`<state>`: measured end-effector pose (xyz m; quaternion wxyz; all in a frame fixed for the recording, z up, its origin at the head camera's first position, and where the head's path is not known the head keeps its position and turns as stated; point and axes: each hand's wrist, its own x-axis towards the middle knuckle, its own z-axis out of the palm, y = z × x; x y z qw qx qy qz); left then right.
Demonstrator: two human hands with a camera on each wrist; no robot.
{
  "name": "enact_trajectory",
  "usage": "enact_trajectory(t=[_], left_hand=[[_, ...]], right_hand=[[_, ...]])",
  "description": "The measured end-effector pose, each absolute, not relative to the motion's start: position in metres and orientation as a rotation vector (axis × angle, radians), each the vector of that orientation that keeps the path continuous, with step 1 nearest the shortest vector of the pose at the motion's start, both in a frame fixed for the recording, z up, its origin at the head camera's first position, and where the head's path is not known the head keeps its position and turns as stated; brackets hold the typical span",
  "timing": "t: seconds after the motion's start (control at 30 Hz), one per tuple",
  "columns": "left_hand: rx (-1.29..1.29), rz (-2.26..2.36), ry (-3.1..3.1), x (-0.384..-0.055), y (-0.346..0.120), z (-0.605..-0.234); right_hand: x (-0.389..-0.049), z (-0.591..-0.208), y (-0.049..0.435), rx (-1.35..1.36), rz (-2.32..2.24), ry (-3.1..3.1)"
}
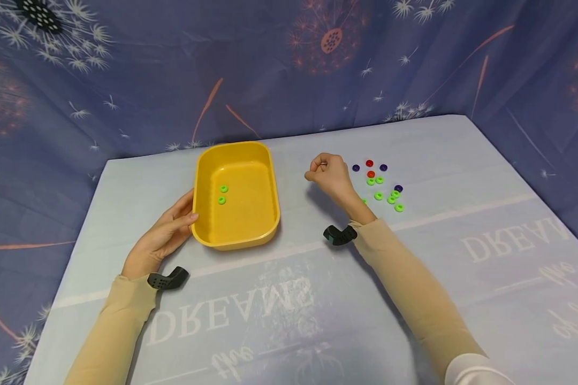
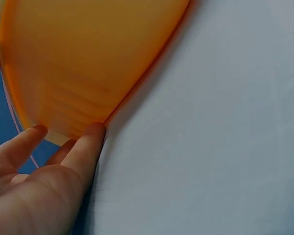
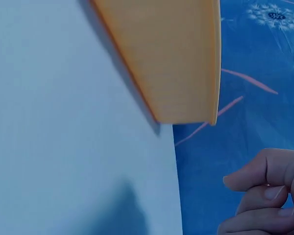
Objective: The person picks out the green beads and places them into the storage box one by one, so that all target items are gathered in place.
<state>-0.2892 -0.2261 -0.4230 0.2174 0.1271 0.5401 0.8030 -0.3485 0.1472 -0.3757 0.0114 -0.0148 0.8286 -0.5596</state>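
Note:
My left hand [image 1: 161, 240] holds the left side of a yellow plastic tub [image 1: 243, 241], its thumb at the rim in the head view. In the left wrist view, fingertips [image 2: 94, 131] rest against the tub's wall. Two small green rings [image 1: 224, 189] lie inside on the tub's floor. To the right of the tub, my right hand [image 1: 331, 174] hovers over the table with its fingers curled. No object shows between its fingers in the right wrist view. Close to its right lie loose green rings [image 1: 378, 196], two red pieces [image 1: 369, 163] and several dark blue pieces [image 1: 383, 167].
A pale cloth with printed lettering covers the table [image 1: 250, 321]. Behind the tub and loose pieces, a blue patterned curtain [image 1: 270, 69] hangs along the table's far edge and continues down both sides. A black band camera [image 1: 339, 235] sits on the right wrist.

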Motion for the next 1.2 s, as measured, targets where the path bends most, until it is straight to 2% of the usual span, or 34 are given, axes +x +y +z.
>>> enact_trajectory(t=[0.5,0.77,1.2], left_hand=[[0.366,2.216,1.511,-0.285,-0.223,-0.426],[0.355,2.209,1.505,-0.288,-0.222,-0.424],[0.384,2.206,1.523,-0.287,-0.223,-0.422]], right_hand=[[-0.335,-0.397,0.190,0.040,-1.845,2.562],[-0.337,-0.395,0.203,0.114,-1.935,2.541],[-0.340,-0.380,0.250,0.340,-2.009,2.589]])
